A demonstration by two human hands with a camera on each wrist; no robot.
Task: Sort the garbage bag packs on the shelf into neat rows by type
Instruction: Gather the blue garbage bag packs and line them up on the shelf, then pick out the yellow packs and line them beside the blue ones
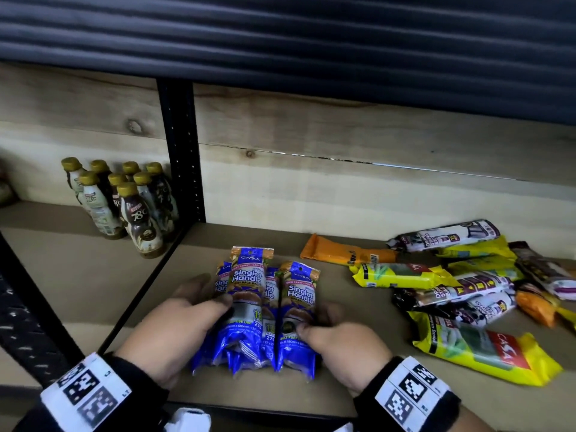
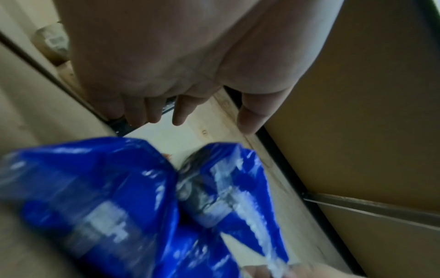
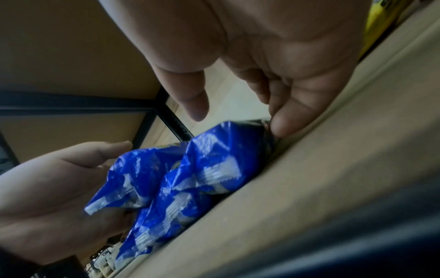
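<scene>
Several blue "Singlet Handle" garbage bag packs (image 1: pixel 265 310) stand bunched side by side on the shelf board (image 1: pixel 243 391), near its front edge. My left hand (image 1: pixel 207 294) rests against the left side of the bunch, fingers fairly straight and thumb lying over the front pack. In the left wrist view the left hand (image 2: pixel 212 125) is spread above the blue packs (image 2: pixel 114 197). My right hand (image 1: pixel 311 318) grips the rightmost blue pack (image 1: pixel 299 304), thumb on its front and fingers behind. The right wrist view shows that right hand (image 3: pixel 238 122) curled onto the blue packs (image 3: pixel 190 169).
A loose pile lies to the right: yellow packs (image 1: pixel 402 275), a large yellow pack (image 1: pixel 477 347), an orange pack (image 1: pixel 343 252) and dark printed packs (image 1: pixel 445 235). Gold-capped bottles (image 1: pixel 124 204) stand in the left bay beyond a black upright post (image 1: pixel 184 151).
</scene>
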